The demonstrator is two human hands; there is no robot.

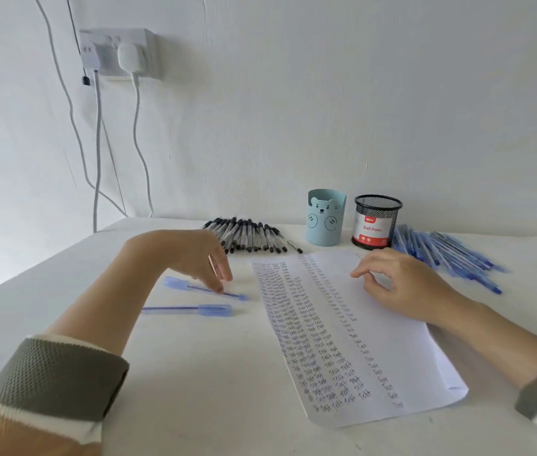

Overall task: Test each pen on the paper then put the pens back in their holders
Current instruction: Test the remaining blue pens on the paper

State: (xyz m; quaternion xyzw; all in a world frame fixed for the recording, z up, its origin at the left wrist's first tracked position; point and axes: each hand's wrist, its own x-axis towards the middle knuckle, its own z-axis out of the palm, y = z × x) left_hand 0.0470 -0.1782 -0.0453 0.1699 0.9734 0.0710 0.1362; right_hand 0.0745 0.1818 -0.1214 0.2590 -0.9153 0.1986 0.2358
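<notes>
The left hand (194, 255), fingers nearly straight, touches a blue pen (234, 295) left of the paper (342, 340); a second pen (191, 310) lies nearer. The right hand (402, 284) rests relaxed on the paper, holding nothing. Far off, the bear holder (324, 222) and mesh holder (375, 225) stand between black pens (247, 235) and a blue heap (448, 255).

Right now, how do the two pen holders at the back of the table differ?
The bear holder is pale blue and solid-walled with a bear face; the mesh holder is black wire with a red-and-white Ball Pens label. The bear holder stands nearer the black pens, the mesh holder nearer the blue pens. Both stand upright, and no pens show above either rim.
</notes>
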